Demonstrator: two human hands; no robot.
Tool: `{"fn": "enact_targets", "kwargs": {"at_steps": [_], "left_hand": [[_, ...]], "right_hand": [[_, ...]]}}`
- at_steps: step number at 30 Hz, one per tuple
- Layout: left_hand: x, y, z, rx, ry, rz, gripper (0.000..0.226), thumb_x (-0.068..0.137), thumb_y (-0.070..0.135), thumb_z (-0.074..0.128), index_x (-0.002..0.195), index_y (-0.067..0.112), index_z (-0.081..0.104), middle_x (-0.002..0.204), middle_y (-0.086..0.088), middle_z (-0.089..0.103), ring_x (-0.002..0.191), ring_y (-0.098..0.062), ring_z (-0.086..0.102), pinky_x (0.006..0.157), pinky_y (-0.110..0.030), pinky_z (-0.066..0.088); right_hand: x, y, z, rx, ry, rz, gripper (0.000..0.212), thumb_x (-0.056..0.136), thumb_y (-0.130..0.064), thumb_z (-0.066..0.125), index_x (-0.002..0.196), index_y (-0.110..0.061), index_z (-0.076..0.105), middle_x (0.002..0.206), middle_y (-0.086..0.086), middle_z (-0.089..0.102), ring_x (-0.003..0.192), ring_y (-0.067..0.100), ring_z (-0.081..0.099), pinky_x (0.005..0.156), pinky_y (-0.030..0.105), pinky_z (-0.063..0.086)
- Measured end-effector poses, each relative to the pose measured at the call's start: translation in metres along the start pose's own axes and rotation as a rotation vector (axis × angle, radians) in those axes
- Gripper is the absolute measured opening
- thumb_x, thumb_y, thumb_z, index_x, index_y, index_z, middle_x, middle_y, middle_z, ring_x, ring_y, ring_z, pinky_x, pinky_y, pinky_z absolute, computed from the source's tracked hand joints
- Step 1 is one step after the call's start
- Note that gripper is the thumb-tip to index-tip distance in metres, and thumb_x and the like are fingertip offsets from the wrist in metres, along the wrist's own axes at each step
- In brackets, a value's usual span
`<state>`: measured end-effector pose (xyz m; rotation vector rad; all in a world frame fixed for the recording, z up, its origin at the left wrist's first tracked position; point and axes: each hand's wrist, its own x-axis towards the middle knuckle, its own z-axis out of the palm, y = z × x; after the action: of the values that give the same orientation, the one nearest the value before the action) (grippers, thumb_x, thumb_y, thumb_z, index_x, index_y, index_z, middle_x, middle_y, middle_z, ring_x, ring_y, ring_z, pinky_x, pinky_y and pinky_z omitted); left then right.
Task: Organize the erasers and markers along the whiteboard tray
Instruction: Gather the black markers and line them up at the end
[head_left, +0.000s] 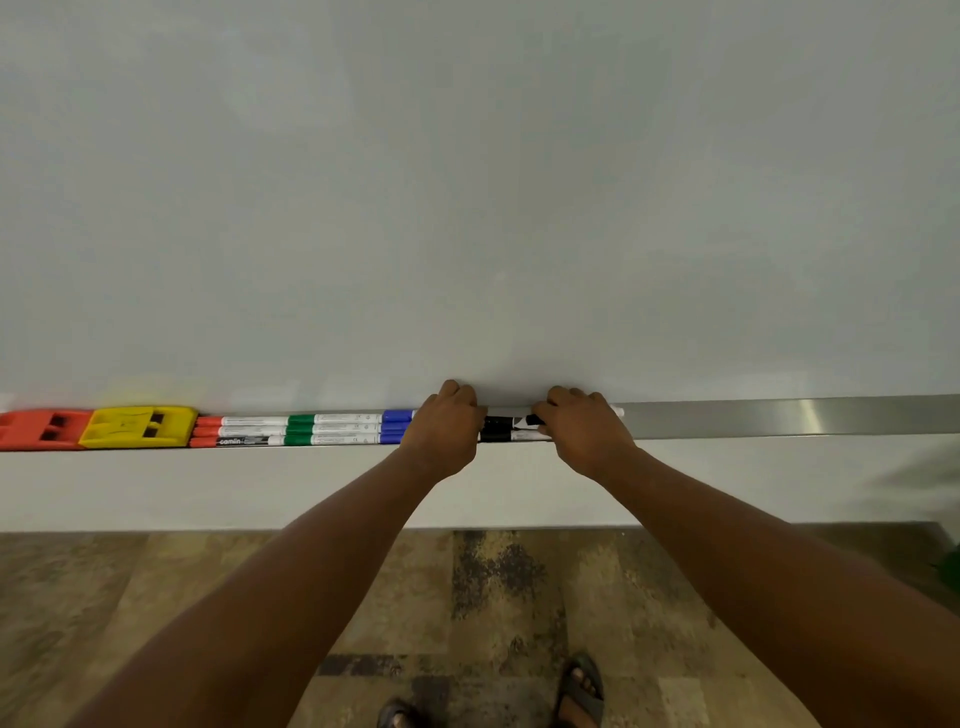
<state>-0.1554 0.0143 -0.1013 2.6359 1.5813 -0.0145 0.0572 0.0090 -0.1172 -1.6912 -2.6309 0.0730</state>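
Note:
A metal tray runs along the bottom of the whiteboard. At its left end lie a red eraser and a yellow eraser, side by side. Right of them, rows of markers lie end to end: red markers, green markers, blue markers and black markers. My left hand rests over the blue markers' right ends, fingers curled. My right hand grips the black markers' right part; one white marker end sticks out past it.
The tray to the right of my hands is bare metal. The whiteboard fills the upper view. Below are a white wall strip, a patterned floor and my sandalled feet.

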Motion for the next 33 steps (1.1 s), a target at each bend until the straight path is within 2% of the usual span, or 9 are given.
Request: {"fn": "enact_targets", "kwargs": {"at_steps": [5,10,14,17,20,23,26,29,33], "left_hand": [[-0.003,-0.007,0.001,-0.103,0.113,0.02,0.024,0.094,0.016,0.048,0.112,0.012,0.064,0.102,-0.006,0.061,0.1,-0.024,0.049,0.077,-0.039,0.053],[-0.001,0.006,-0.008,-0.309,0.144,0.117,0.037,0.097,0.04,0.048,0.125,0.018,0.06,0.106,-0.001,0.064,0.099,-0.018,0.054,0.082,-0.031,0.048],[0.01,0.016,-0.016,-0.347,0.164,0.116,0.021,0.098,0.026,0.05,0.107,0.017,0.067,0.09,-0.006,0.066,0.083,-0.021,0.055,0.075,-0.04,0.05],[0.014,0.012,-0.017,-0.271,0.198,0.111,0.019,0.096,0.02,0.054,0.105,0.014,0.069,0.09,-0.009,0.066,0.083,-0.025,0.057,0.071,-0.039,0.051],[0.015,0.006,-0.016,-0.277,0.141,-0.022,0.022,0.098,0.025,0.048,0.104,0.018,0.067,0.091,-0.005,0.063,0.082,-0.024,0.06,0.069,-0.039,0.052],[0.013,0.004,-0.009,-0.221,0.068,-0.103,0.02,0.097,0.025,0.045,0.103,0.022,0.065,0.088,-0.003,0.066,0.078,-0.026,0.062,0.068,-0.04,0.054],[0.011,0.007,-0.004,-0.171,0.019,-0.144,0.021,0.097,0.023,0.046,0.11,0.022,0.062,0.09,-0.003,0.069,0.077,-0.027,0.065,0.07,-0.041,0.056],[0.015,0.011,-0.003,-0.089,-0.015,-0.15,0.015,0.096,0.022,0.049,0.103,0.02,0.061,0.091,-0.003,0.067,0.075,-0.024,0.063,0.063,-0.035,0.053],[0.015,0.018,-0.005,0.025,-0.11,-0.171,0.013,0.092,0.017,0.055,0.104,0.018,0.06,0.101,-0.004,0.059,0.08,-0.026,0.064,0.062,-0.035,0.047]], "right_hand": [[-0.003,0.003,-0.002,-0.007,0.078,-0.03,0.025,0.092,-0.021,0.058,0.116,-0.018,0.06,0.096,0.008,0.056,0.082,0.028,0.058,0.069,0.036,0.043],[0.004,-0.004,-0.013,0.002,0.105,-0.061,0.034,0.088,-0.017,0.061,0.121,-0.017,0.057,0.097,0.009,0.055,0.084,0.028,0.057,0.07,0.037,0.043],[0.011,-0.008,-0.021,0.035,0.123,-0.09,0.021,0.091,-0.017,0.055,0.111,-0.015,0.06,0.095,0.008,0.054,0.085,0.028,0.055,0.07,0.033,0.034],[0.012,-0.003,-0.024,0.088,0.112,-0.088,0.024,0.094,-0.025,0.052,0.114,-0.015,0.061,0.098,0.009,0.057,0.088,0.029,0.057,0.072,0.035,0.039],[0.007,0.009,-0.023,0.054,0.044,-0.046,0.032,0.09,-0.016,0.052,0.121,-0.021,0.058,0.108,0.005,0.06,0.097,0.028,0.059,0.079,0.036,0.041],[-0.004,0.017,-0.018,-0.008,-0.018,0.015,0.03,0.089,-0.015,0.05,0.117,-0.024,0.057,0.105,0.001,0.063,0.097,0.026,0.059,0.079,0.035,0.039],[-0.011,0.017,-0.01,-0.026,0.017,0.07,0.023,0.09,-0.015,0.052,0.109,-0.022,0.061,0.097,0.001,0.065,0.091,0.026,0.06,0.076,0.035,0.039],[-0.013,0.014,-0.005,-0.103,0.063,0.12,0.026,0.074,-0.008,0.068,0.097,-0.02,0.068,0.089,0.002,0.064,0.079,0.026,0.06,0.068,0.033,0.044],[-0.012,0.007,-0.003,-0.141,0.122,0.121,0.03,0.064,-0.001,0.068,0.091,-0.015,0.069,0.088,0.007,0.063,0.078,0.029,0.06,0.067,0.038,0.047]]}}
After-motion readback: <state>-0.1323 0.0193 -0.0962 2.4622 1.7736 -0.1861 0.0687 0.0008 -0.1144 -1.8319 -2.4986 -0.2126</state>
